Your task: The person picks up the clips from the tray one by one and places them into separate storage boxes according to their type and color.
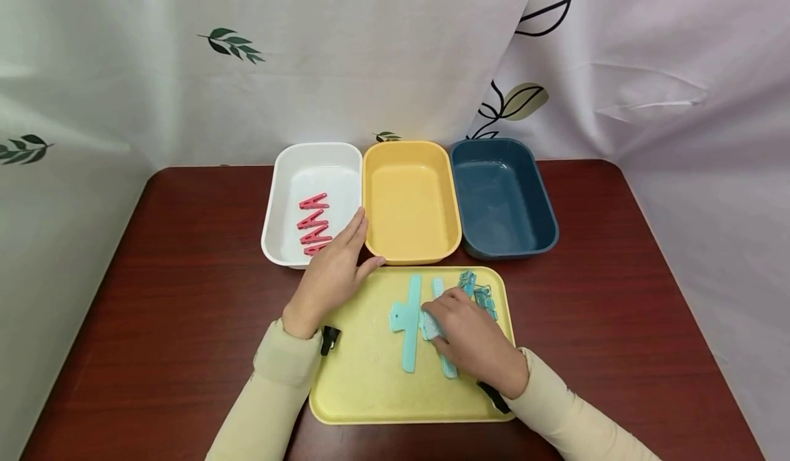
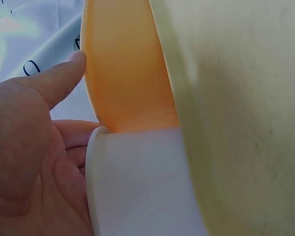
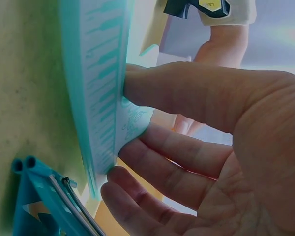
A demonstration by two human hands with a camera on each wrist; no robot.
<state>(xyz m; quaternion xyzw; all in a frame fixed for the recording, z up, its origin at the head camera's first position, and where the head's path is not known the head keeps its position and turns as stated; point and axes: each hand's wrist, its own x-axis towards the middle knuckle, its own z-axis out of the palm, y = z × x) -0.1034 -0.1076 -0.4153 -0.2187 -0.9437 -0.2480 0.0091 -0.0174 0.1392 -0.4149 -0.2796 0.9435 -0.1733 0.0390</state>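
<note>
My right hand [image 1: 474,336] pinches a turquoise long ruler clip [image 1: 449,368] by its middle tab, over the yellow tray. In the right wrist view the thumb and fingers close on this ruler clip [image 3: 102,73], whose printed bar faces the tray. Just left of it a second turquoise long clip [image 1: 410,337] lies on the tray. Blue binder clips [image 1: 485,301] sit beyond the right hand, one of them partly hidden. My left hand [image 1: 330,277] rests with extended fingers at the adjoining rims of the white bin [image 1: 269,224] and the yellow bin [image 1: 410,260].
Several red clothespin-like clips [image 1: 313,219] lie in the white bin. A dark blue bin [image 1: 503,207] stands to the right of the yellow one. The yellow tray [image 1: 382,399] is in front of the bins on a dark red table [image 1: 185,296]. Patterned curtains [image 1: 345,56] hang behind.
</note>
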